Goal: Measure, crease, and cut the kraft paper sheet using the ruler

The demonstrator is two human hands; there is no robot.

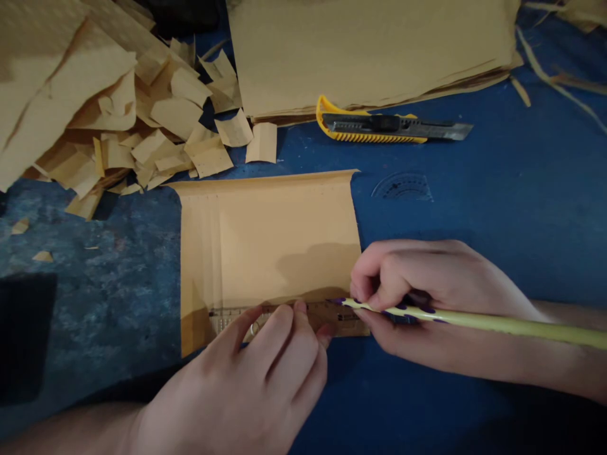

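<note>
A sheet of brown paper [284, 234] lies in front of me, its far edge curled up and vertical creases near its left side. Along its near edge rests a clear plastic ruler [220, 321]. With bent fingertips, my left hand [265, 373] presses the ruler down onto the paper; the hand hides part of it. My right hand [417, 284] is closed around a yellow pencil [497, 325] with purple spots. The pencil lies almost flat, its tip at the ruler's upper edge near the paper's right side.
A yellow utility knife [374, 126] with its blade out lies beyond the paper, before a stack of brown paper [374, 50]. To its right below is a clear protractor [403, 187]. Paper scraps [161, 120] are heaped at the far left on the blue tabletop [531, 208].
</note>
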